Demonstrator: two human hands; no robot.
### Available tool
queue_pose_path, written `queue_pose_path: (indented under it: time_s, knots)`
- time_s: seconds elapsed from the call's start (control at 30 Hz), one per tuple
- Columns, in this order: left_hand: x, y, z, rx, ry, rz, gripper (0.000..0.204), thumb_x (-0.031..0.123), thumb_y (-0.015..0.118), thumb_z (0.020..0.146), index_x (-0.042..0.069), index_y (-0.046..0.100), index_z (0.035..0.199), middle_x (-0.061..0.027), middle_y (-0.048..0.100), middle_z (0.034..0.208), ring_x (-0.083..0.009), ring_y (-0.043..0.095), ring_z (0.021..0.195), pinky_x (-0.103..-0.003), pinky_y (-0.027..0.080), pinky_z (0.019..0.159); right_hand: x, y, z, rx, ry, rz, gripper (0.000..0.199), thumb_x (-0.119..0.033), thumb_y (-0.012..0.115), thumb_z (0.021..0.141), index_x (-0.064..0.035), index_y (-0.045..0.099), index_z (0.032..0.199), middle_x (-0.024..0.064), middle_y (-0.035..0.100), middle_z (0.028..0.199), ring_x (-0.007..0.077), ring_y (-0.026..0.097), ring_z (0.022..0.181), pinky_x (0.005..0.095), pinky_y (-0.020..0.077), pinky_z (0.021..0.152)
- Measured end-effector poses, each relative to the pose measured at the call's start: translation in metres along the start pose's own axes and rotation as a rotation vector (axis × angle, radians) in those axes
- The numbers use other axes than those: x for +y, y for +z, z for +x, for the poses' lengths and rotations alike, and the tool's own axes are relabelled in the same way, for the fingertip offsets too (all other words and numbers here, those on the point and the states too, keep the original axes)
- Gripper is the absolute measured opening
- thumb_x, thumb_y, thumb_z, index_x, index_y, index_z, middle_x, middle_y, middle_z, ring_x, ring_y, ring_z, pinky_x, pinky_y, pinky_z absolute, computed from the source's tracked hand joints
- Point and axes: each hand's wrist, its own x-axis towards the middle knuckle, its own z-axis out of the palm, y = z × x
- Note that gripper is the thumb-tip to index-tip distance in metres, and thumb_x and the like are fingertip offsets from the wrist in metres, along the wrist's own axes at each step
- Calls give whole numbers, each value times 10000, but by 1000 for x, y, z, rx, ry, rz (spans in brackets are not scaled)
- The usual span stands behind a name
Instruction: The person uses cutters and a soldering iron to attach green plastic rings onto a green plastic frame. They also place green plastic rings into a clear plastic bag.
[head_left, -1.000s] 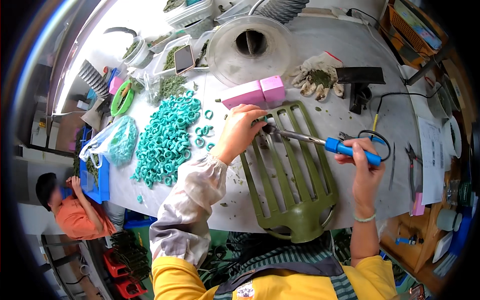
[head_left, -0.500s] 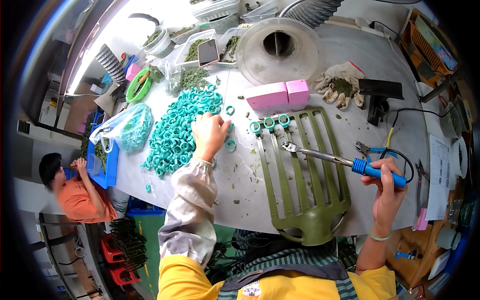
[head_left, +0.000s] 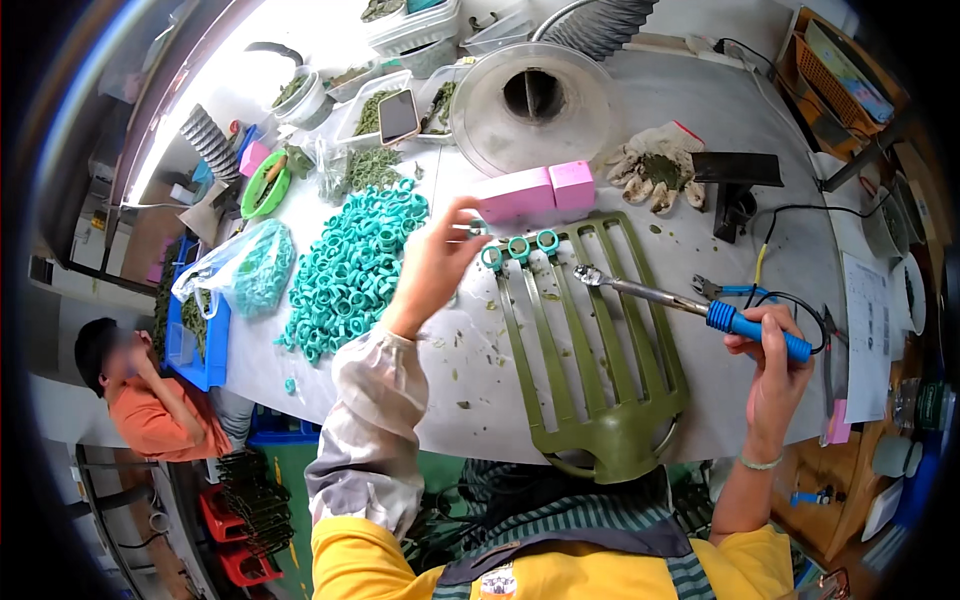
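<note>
My left hand (head_left: 432, 265) reaches past the right edge of a pile of teal rings (head_left: 345, 270), its fingers curved and apart. A tiny object shows between thumb and fingers, too small to name. Beside its thumb lies an olive-green slotted frame (head_left: 625, 420) with several long bars. Three teal rings (head_left: 518, 248) sit in a row at the far ends of its left bars. My right hand (head_left: 775, 370) is closed around the blue handle of a corded soldering iron (head_left: 735, 322). The iron's silvery tip (head_left: 592, 275) is over the frame's middle bars.
Behind the frame stand pink blocks (head_left: 515, 193), a stained work glove (head_left: 655, 165) and a round clear hood (head_left: 530, 130) with a duct. Pliers (head_left: 735, 290) lie near the cord. A bag of teal pieces (head_left: 262, 270) rests left. A person in orange (head_left: 150, 415) sits far left.
My left hand has moved right from the ring pile towards the frame, its fingers opening out. The iron's tip has shifted slightly right over the bars. The whole view has shifted a little.
</note>
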Motion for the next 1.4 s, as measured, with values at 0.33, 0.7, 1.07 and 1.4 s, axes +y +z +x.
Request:
queue_pose_path:
  time_s: [0.33, 0.7, 1.07, 1.4]
  knots:
    - [30, 70, 25, -162, 390, 365, 324, 73, 710, 836, 44, 676, 1156, -165, 685, 1080, -353, 630, 998, -401, 505, 873, 21, 3, 14, -9, 23, 49, 217, -119, 563, 980, 73, 654, 938, 79, 635, 937, 181, 702, 719, 296, 593, 650]
    - [19, 87, 37, -202, 449, 461, 301, 98, 733, 810, 35, 709, 1104, -149, 679, 1113, -333, 611, 1047, -400, 497, 912, 39, 14, 24, -25, 18, 141, 187, -62, 551, 973, 92, 654, 953, 91, 621, 969, 196, 703, 725, 295, 603, 653]
    - [5, 43, 37, 41, 221, 302, 121, 75, 685, 869, 6, 671, 968, -142, 668, 930, -243, 669, 792, -313, 535, 716, 10, -9, 14, 45, 9, 52, 236, -126, 553, 957, 76, 644, 875, 80, 615, 890, 173, 672, 641, 263, 579, 554]
    - [-100, -39, 32, -5, 244, 666, 245, 34, 672, 797, 85, 675, 1038, -142, 586, 1010, -330, 623, 826, -399, 520, 753, 4, -6, 8, 9, -21, 27, 249, -130, 543, 961, 78, 644, 869, 96, 619, 882, 175, 668, 627, 270, 580, 543]
